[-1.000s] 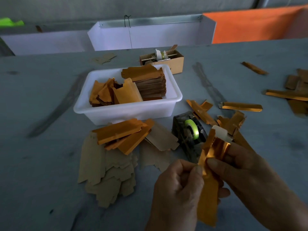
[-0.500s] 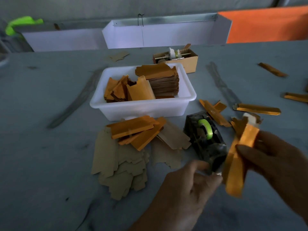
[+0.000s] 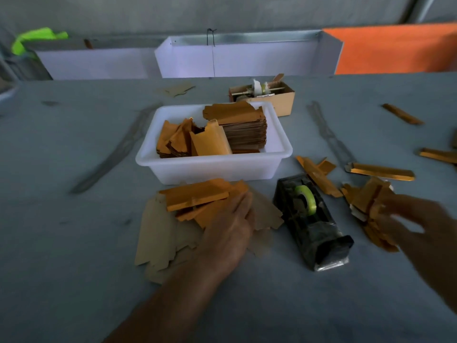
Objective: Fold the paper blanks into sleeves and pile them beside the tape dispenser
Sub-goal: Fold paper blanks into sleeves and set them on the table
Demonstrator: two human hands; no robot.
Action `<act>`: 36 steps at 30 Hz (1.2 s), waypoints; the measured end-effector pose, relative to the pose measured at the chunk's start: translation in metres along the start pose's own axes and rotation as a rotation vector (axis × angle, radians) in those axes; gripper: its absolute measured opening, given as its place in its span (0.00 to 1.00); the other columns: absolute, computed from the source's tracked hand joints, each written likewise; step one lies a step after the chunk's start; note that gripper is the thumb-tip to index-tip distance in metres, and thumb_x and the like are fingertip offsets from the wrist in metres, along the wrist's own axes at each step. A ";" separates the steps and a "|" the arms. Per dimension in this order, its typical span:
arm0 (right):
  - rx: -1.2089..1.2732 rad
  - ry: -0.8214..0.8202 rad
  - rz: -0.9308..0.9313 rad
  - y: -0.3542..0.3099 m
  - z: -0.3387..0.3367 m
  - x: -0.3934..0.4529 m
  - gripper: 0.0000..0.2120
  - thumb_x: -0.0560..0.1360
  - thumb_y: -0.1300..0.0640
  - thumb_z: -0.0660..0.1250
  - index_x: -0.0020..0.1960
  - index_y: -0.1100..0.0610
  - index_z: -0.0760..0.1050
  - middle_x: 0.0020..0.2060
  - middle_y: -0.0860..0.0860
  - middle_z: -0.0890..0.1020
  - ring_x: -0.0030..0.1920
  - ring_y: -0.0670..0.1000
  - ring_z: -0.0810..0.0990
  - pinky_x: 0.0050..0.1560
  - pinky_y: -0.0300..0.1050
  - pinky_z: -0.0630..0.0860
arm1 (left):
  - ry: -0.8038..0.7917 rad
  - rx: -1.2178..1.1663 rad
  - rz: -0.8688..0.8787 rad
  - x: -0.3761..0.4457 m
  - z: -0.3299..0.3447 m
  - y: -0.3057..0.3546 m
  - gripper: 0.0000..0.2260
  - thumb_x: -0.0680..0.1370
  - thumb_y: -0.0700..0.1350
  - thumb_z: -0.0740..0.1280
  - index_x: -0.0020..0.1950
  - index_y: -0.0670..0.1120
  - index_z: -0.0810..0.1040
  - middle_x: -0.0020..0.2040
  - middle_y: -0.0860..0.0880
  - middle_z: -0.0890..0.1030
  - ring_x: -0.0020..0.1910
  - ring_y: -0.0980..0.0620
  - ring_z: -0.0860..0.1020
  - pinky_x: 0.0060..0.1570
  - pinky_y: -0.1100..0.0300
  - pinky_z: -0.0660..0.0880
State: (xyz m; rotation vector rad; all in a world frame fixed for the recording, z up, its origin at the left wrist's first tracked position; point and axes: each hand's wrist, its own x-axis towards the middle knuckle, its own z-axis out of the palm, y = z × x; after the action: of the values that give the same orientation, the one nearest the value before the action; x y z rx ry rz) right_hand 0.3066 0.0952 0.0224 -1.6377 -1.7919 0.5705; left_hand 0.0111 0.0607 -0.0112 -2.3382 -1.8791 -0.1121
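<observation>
Paper blanks (image 3: 158, 233) lie spread flat on the desk (image 3: 61, 243) just in front of one white tub (image 3: 215, 169), too overlapped to count, with a few orange ones (image 3: 197, 195) stacked on top of the brown ones. The left hand (image 3: 230, 231) lies on this spread, fingers fairly straight and resting on the orange pieces, gripping nothing that shows. One black tape dispenser (image 3: 312, 222) with a green roll stands just right of the blanks, between the two hands. On its right side a loose pile of folded sleeves (image 3: 368, 201) sits touching the desk, and the right hand (image 3: 420, 229) is at that pile, blurred, so it cannot be told whether its fingers pinch a sleeve or are spread. Two more sleeves (image 3: 317, 175) lie crossed behind the dispenser, and one long sleeve (image 3: 382, 168) lies alone farther right. Three more lie toward the desk's right edge. The tub holds two groups of blanks, one neat stack (image 3: 243, 127) and one tumbled bunch (image 3: 190, 139). One small cardboard box (image 3: 274, 96) stands behind the tub.
</observation>
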 end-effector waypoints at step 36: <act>0.357 -0.197 0.045 -0.082 0.058 -0.071 0.10 0.74 0.58 0.67 0.47 0.43 0.75 0.27 0.50 0.81 0.25 0.44 0.76 0.29 0.30 0.70 | 0.496 -0.626 -0.208 -0.062 -0.043 0.014 0.24 0.76 0.39 0.60 0.72 0.49 0.67 0.75 0.47 0.65 0.73 0.53 0.64 0.67 0.72 0.61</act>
State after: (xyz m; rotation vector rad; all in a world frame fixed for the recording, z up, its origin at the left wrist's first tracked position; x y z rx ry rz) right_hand 0.2088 0.0200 0.0268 -1.4167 -1.6726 1.0381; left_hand 0.0126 -0.0086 0.0213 -2.1116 -1.9876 -1.3362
